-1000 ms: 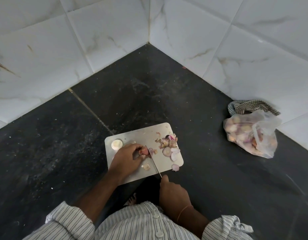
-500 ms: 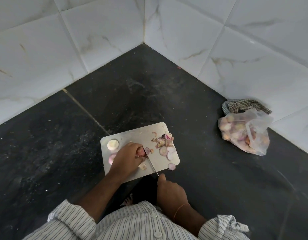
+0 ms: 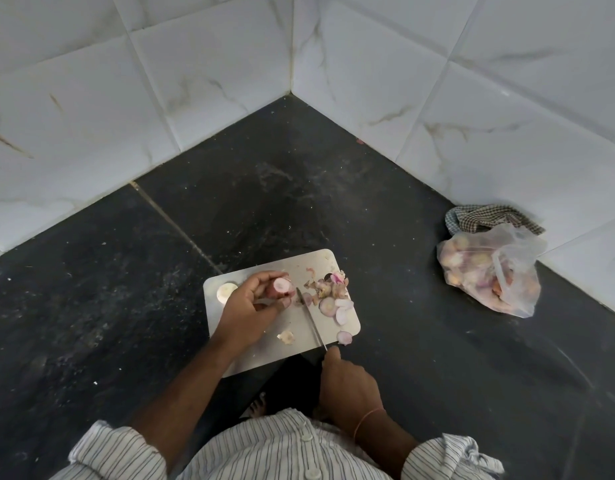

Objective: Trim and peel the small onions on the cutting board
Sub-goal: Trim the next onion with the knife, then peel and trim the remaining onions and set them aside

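**Onion Lifted Off the Board, Cut End Up**

On a dark stone floor (image 3: 385,209) in a white-tiled corner (image 3: 292,57), a pale cutting board (image 3: 264,356) near the lower middle of the view. Well apart to the board's right, against the wall, a clear plastic bag (image 3: 489,271) of more small onions, with a checked cloth (image 3: 486,218) touching it from behind.

Changed within the last second: the small onion (image 3: 282,287), pinned low against the board a moment ago with the blade at it, now raised and turned in the left hand (image 3: 250,306), its trimmed, pale cut face showing. Judged from that, one end trim finished and the work passing to peeling or to the second end.

Left hand over the board's left half, palm turned up, fingers and thumb curled round the onion, forearm running back to a striped sleeve (image 3: 112,452). Right hand (image 3: 347,386) just off the board's near edge, fingers closed on the handle of a knife (image 3: 311,320), index finger laid toward the blade; blade slanting across the board, tip close beside the held onion.

Heaped at the board's far right corner, a pile of skins and trimmings (image 3: 328,285); loose pale slices (image 3: 340,311) toward the right edge; one round cut piece (image 3: 226,292) by the left edge; a small scrap (image 3: 286,337) near the near edge.
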Tool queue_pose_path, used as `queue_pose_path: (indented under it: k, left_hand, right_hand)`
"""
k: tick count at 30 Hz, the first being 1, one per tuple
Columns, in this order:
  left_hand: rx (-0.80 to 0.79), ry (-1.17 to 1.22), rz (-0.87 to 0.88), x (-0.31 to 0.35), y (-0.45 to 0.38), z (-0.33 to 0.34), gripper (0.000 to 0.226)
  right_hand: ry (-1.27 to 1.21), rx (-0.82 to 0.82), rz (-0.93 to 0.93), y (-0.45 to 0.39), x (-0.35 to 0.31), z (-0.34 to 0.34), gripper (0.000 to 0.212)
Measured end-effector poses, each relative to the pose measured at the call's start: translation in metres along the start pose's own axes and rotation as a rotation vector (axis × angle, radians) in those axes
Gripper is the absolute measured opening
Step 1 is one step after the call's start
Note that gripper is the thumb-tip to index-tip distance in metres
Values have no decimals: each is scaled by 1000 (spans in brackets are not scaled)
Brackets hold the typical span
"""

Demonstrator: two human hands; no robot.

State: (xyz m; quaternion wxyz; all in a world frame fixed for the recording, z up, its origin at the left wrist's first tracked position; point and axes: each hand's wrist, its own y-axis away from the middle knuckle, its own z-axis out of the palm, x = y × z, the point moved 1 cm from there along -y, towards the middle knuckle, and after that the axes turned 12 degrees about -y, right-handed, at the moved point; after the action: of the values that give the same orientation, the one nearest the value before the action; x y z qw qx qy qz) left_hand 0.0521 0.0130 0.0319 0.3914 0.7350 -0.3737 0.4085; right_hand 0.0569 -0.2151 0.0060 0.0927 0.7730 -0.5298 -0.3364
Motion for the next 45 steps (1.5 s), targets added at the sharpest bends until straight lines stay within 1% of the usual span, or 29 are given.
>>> queue_pose_path:
  k: [3, 6, 8, 11, 14, 16, 19, 23, 27, 29, 30, 31, 32, 33, 35, 36, 37, 38, 41, 43, 45]
  left_hand:
    - [4, 14, -18, 0, 2, 2, 44]
    - [22, 22, -55, 1, 3, 3, 40]
    - [25, 60, -81, 3, 3, 4, 37]
    - [16, 98, -82, 11, 4, 5, 37]
    - [6, 136, -78, 18, 6, 6, 47]
    - [2, 137, -63, 20, 7, 6, 50]
    - [7, 94, -50, 19, 9, 6, 49]
    - [14, 18, -22, 17, 8, 4, 42]
    - [-10, -76, 41, 17, 9, 4, 52]
    - [-11, -87, 50, 18, 9, 4, 57]
    - [-9, -84, 51, 20, 9, 4, 60]
    - [-6, -84, 56, 21, 9, 4, 61]
    - [-1, -87, 64, 22, 8, 5, 59]
    - [4, -87, 72, 24, 8, 6, 57]
    - [9, -78, 95, 29, 8, 9, 51]
    - [9, -74, 103, 33, 9, 11, 48]
    - [8, -66, 107, 35, 9, 13, 45]
    - [6, -54, 109, 37, 10, 14, 43]
    - [-3, -33, 119, 41, 12, 16, 41]
    - [-21, -32, 119, 41, 12, 14, 45]
    - [-80, -1, 105, 40, 11, 10, 53]
  right_hand:
    - [9, 75, 4, -3, 9, -3, 30]
    - [8, 128, -30, 1, 13, -5, 45]
    - [20, 155, -55, 4, 12, -9, 51]
    - [49, 172, -69, 3, 13, -16, 49]
    - [102, 159, -92, 1, 15, -20, 44]
    - [108, 153, -102, -2, 16, -22, 42]
    - [93, 153, -110, -8, 19, -22, 48]
    - [61, 160, -122, -13, 23, -25, 62]
    - [126, 182, -143, -14, 22, -32, 66]
    - [124, 221, -202, -16, 18, -39, 66]
    - [55, 249, -241, -16, 15, -44, 63]
    - [-73, 269, -263, -17, 10, -50, 57]
    - [-264, 269, -263, -18, 4, -57, 51]
    - [-507, 223, -227, -20, -5, -65, 45]
    - [-1011, 22, -110, -23, -26, -80, 37]
    - [-1153, -66, -64, -25, -35, -84, 37]
    - [-1216, -116, -49, -26, -42, -88, 36]
    - [-1240, -128, -53, -27, -48, -90, 34]
    - [-1297, -82, -62, -32, -56, -91, 26]
    - [-1324, -65, -69, -34, -57, -91, 22]
    - [-1323, -49, -93, -38, -55, -93, 20]
